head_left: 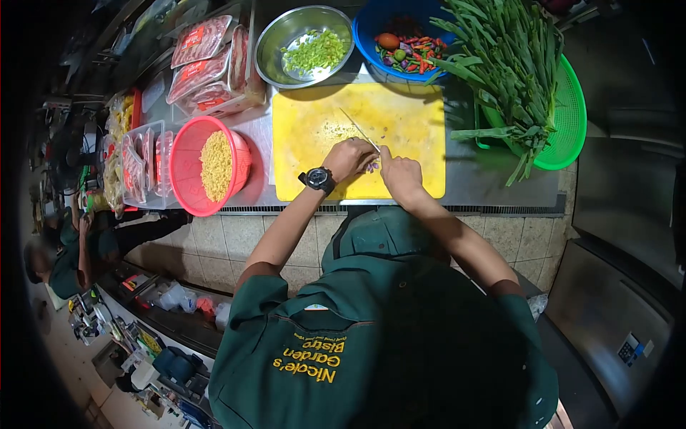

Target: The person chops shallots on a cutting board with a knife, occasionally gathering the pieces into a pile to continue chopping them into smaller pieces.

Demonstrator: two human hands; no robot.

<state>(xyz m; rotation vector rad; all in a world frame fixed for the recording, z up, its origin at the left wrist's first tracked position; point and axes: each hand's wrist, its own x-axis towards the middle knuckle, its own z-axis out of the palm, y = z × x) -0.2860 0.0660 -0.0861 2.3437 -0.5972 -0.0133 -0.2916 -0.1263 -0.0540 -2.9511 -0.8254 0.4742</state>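
My right hand [401, 175] grips the handle of a kitchen knife [359, 129], whose thin blade points up and to the left over the yellow cutting board [307, 129]. Beside the blade, my left hand [348, 159], with a black watch on its wrist, has its fingers curled down on a small purple shallot. Cut purple shallot pieces [372, 166] lie on the board between my two hands. Tiny chopped bits [339, 130] are scattered across the board's middle. The part under my left fingertips is mostly hidden.
Behind the board stand a steel bowl [263, 53] of chopped greens and a blue basin [364, 36] with chillies. Leafy green stalks [504, 64] fill a green basket [572, 107] on the right. A pink basket [184, 164] and packed meat [200, 71] are left. Another person [71, 250] stands far left.
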